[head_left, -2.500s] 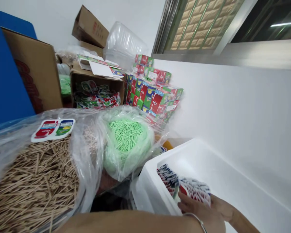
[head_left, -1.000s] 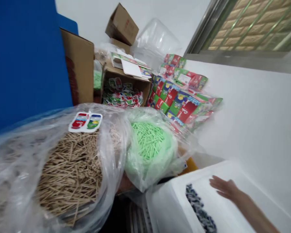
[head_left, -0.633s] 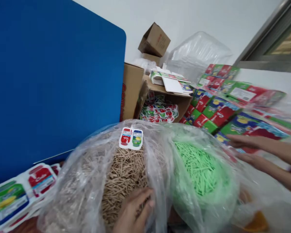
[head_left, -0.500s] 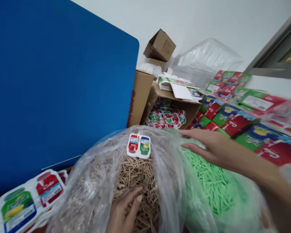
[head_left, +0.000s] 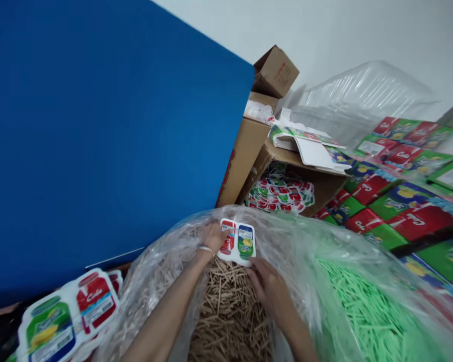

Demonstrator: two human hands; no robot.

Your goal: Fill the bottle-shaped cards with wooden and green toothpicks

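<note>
A double-can-shaped printed card (head_left: pixel 236 242), red cola on one half and green-and-blue lemon on the other, lies on brown paper shred (head_left: pixel 230 311) in a clear plastic bag (head_left: pixel 166 261). My left hand (head_left: pixel 212 238), with a white band at the wrist, holds the card's left edge, its thumb on the red half. At the lower right corner, the bent fingers of my right hand (head_left: pixel 267 282) close on the card; part of that grip is hidden. Beside this bag, green paper shred (head_left: pixel 366 301) fills another clear bag.
A large blue panel (head_left: pixel 109 125) stands at the left. Larger printed can-shaped cards (head_left: pixel 70 317) lie at lower left. Behind the bags, an open carton (head_left: pixel 334 188) holds many small printed pieces (head_left: pixel 281 195). Stacked printed boxes (head_left: pixel 411 216) in clear wrap fill the right side.
My left hand has moved up from the brown shred to the card's left edge. My right hand has come from above the green shred to the card's lower right corner. The view has shifted left.
</note>
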